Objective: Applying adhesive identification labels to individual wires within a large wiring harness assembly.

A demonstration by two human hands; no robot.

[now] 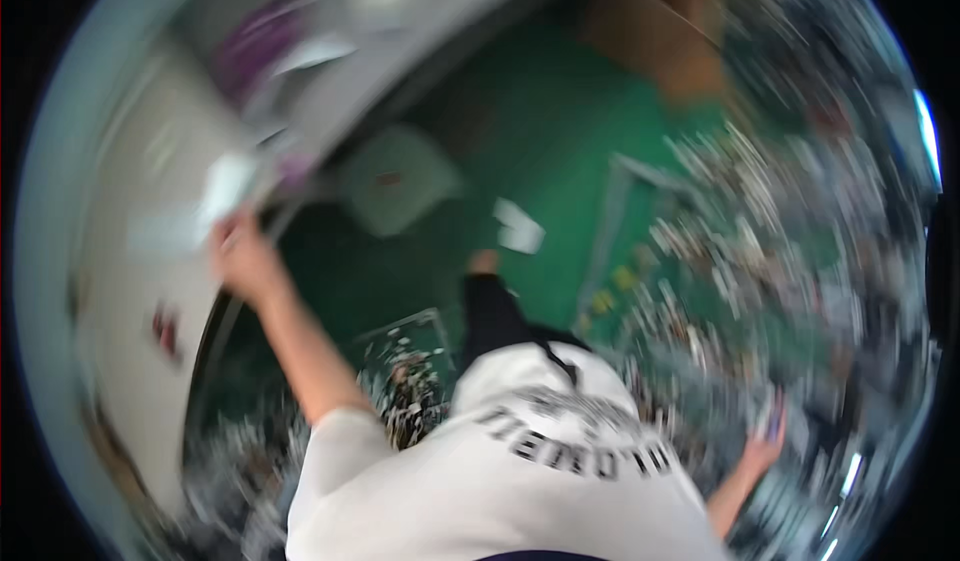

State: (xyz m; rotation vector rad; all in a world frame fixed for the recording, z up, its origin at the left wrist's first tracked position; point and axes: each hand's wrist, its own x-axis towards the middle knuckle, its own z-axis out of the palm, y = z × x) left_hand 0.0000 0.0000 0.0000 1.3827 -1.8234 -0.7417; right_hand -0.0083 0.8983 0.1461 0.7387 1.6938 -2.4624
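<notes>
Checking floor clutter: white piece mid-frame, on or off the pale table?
Off. The white piece lies on the green floor, apart from the pale table. Blur hides whether it's folded.

The white piece [229, 183] by the left hand [247, 257] looked smooth and bright, though blur left it unclear whether it was paper or plastic. The pale desk [145, 251] had a smooth, matt top. The white shirt [530, 511] was soft matt cloth, the black trousers [488, 311] dull cloth too. The green floor [560, 101] looked smooth, with the white scrap [519, 228] on it like matt paper. The squarish grey-green panel [400, 186] had a smooth plastic look; the jumbled small pieces [410, 396] looked rough, with metal-like glints.
</notes>
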